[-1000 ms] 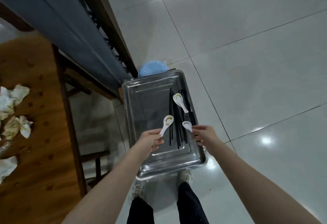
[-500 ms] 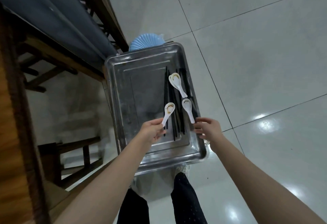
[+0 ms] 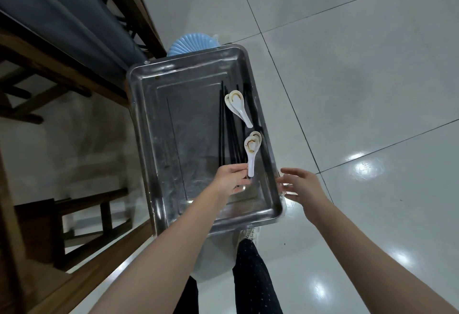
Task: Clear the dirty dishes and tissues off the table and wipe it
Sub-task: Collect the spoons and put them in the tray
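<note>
Head view: left hand [image 3: 229, 179] pinches a spoon [image 3: 251, 154] by its handle end, low over the tray [image 3: 173, 140] at its 4 o'clock part, above black chopsticks [image 3: 221, 125]. Its long axis runs 6 to 12, bowl at 12, hollow up. Right hand [image 3: 303, 184] hangs slack and empty just outside the rim at 4 o'clock. Spoon looks light, stiff and glossy, probably slippery and chippable; the handle is the sound hold.

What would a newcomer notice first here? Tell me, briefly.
The tray in the middle, with black chopsticks and soiled white spoons along its right side. The left hand pinches the nearest spoon by its handle over the tray, while the right hand hangs open by the tray's right rim.
</note>
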`<state>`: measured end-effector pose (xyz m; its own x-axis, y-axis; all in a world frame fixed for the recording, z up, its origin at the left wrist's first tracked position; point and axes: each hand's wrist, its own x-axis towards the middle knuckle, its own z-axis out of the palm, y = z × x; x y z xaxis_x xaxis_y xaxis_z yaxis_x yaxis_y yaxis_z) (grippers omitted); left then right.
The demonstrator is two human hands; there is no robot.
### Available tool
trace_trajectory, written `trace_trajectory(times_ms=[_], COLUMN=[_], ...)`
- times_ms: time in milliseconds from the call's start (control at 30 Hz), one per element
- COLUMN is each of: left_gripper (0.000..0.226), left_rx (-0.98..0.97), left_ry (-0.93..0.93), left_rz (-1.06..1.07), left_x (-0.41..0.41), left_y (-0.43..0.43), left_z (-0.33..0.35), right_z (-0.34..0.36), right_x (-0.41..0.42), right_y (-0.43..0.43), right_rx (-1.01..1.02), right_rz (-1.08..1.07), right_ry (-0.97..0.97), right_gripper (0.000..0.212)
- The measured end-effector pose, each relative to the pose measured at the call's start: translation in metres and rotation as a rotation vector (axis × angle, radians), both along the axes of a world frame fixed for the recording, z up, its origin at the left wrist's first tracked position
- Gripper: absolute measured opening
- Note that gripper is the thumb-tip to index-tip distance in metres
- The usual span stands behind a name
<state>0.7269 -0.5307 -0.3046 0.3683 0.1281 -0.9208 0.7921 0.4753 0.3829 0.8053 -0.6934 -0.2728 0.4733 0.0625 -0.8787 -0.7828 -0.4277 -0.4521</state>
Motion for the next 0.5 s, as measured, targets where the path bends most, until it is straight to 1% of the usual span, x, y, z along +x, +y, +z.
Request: trace_trajectory(times_ms=[133, 500], left_gripper=[0.025, 0.022], left_rx=[0.061, 0.186], left_ry=[0.017, 0.012], left_rz=[-0.034, 0.032], left_x=[-0.008, -0.005], left_y=[0.012, 0.052], left_z=[-0.005, -0.022], right_z=[-0.002, -0.010], right_x=[-0.001, 0.014], right_y=[-0.002, 0.009], right_rx=[0.004, 0.037], right_rz=[0.009, 0.007], right_ry=[0.007, -0.025], right_gripper=[0.022, 0.020])
